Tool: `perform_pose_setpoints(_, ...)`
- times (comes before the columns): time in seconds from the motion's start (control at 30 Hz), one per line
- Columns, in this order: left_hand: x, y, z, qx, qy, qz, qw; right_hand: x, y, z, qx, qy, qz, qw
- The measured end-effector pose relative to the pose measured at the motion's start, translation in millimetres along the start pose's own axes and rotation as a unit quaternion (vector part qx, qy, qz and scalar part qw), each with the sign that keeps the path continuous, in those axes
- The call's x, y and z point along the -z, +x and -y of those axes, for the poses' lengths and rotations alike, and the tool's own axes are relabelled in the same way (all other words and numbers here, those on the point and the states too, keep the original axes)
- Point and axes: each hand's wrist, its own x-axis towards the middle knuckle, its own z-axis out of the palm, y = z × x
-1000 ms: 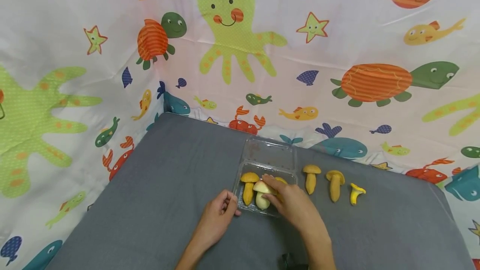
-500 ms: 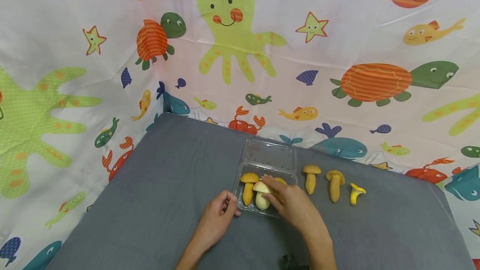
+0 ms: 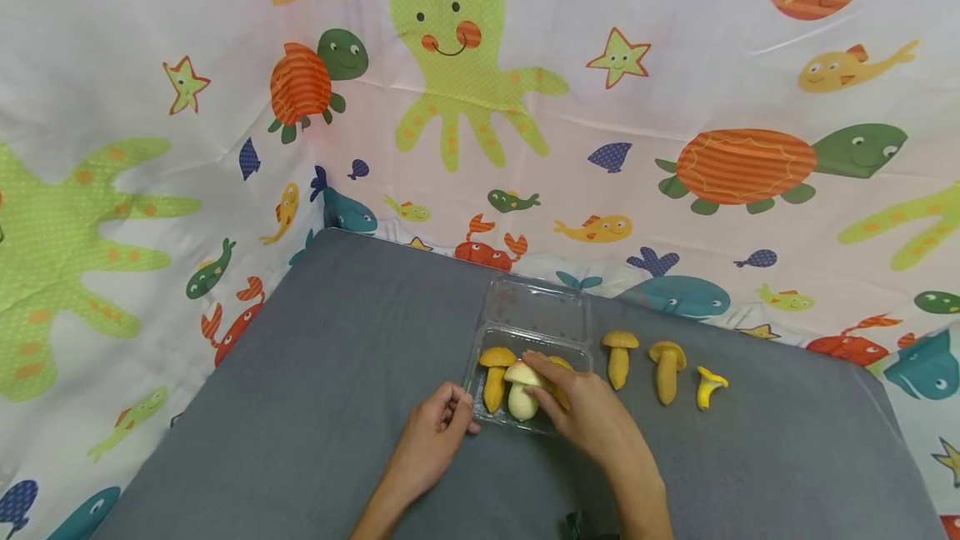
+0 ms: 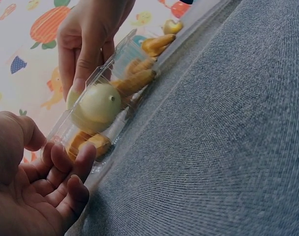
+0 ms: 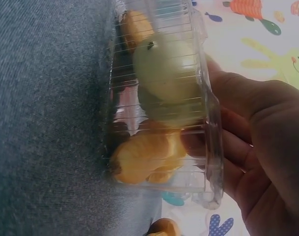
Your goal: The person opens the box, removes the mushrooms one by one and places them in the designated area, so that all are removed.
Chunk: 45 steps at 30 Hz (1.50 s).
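A clear plastic clamshell box [image 3: 486, 333] lies with its lid folded back. Inside it, a thick pale mushroom [image 3: 522, 402] rests between two yellow-brown mushrooms, the left one [image 3: 494, 387] in plain sight and the right one [image 3: 561, 363] partly covered by my hand. My right hand [image 3: 590, 415] reaches over the box and holds the pale mushroom by its cap, thumb on the near side. My left hand [image 3: 435, 432] pinches the box's near-left rim between thumb and forefinger; in the left wrist view, that hand's other fingers [image 4: 58, 189] curl loosely beside the box wall.
To the right of the box, two brown mushrooms [image 3: 618, 359] [image 3: 667, 373] and a smaller yellow mushroom [image 3: 710, 388] lie in a row on the grey cloth [image 3: 337, 340]. A curtain printed with sea animals [image 3: 480, 132] hangs behind the table. Something dark [image 3: 577, 523] sits by the right forearm.
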Motion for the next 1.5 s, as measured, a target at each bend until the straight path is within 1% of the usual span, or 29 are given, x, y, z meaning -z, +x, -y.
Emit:
perform_pose_setpoints(0.23, -0.4, -0.3, 1.8, -0.002, 0.006, 0.002, 1.0, -2.7, -1.8, -2.0, 0.013, -0.02, -0.027, 0.999)
perform_pose_setpoints(0.37, -0.2, -0.5, 2.5, -0.002, 0.007, 0.001, 1.0, -2.9, -2.9, -2.8, 0.019, -0.019, -0.039, 0.999)
perform_pose_setpoints(0.73, -0.1, 0.7, 1.2, -0.011, 0.004, -0.006, 0.9999, 0.0, -5.2, -5.0, 0.058, -0.022, -0.094, 0.994)
perform_pose_setpoints(0.97, 0.6, -1.1, 0.1, -0.006, 0.004, -0.005, 1.0, 2.5, -9.4, -7.3, 0.075, -0.019, -0.117, 0.99)
perform_pose_setpoints(1.1, 0.6, -0.8, 0.2, -0.003, 0.0, -0.002, 1.0, 6.5, -10.5, -8.5, 0.072, -0.016, -0.128, 0.989)
perform_pose_setpoints(1.23, 0.2, -0.4, 1.0, -0.001, -0.002, -0.001, 1.0, 9.8, -12.4, -10.2, 0.062, -0.018, -0.128, 0.99)
perform_pose_setpoints(1.37, -0.6, -0.1, 1.7, -0.005, -0.001, -0.003, 1.0, 12.5, -14.7, -13.4, 0.061, -0.021, -0.133, 0.989)
perform_pose_setpoints(1.5, -0.7, 0.2, 2.4, -0.003, -0.004, 0.001, 1.0, 14.9, -17.0, -16.7, 0.062, -0.009, -0.138, 0.988)
